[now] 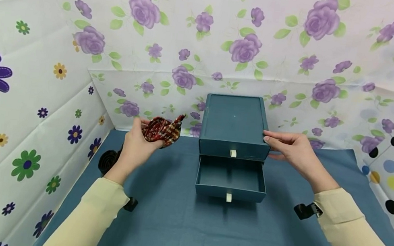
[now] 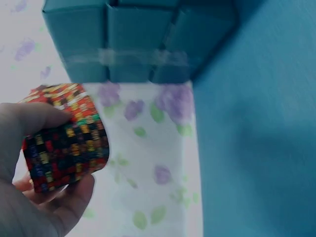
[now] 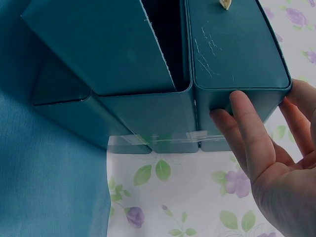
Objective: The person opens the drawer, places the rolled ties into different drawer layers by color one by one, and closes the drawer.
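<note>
Our left hand holds a rolled red checked tie up in the air, left of the blue box. Our right hand touches the box's side with straight fingers. The bottom drawer is pulled out over the desk.

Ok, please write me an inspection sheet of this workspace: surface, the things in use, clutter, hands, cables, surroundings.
Surface: blue cloth covers the table.
Things in use: teal drawer box, upper drawer closed, lower drawer pulled out and appearing empty; rolled red plaid fabric.
Clutter: dark coiled roll near the left wrist.
Hands: left hand holds the plaid roll beside the box; right hand touches the box's right side with straight fingers.
Cables: nothing seen.
Surroundings: floral sheets on the walls.
</note>
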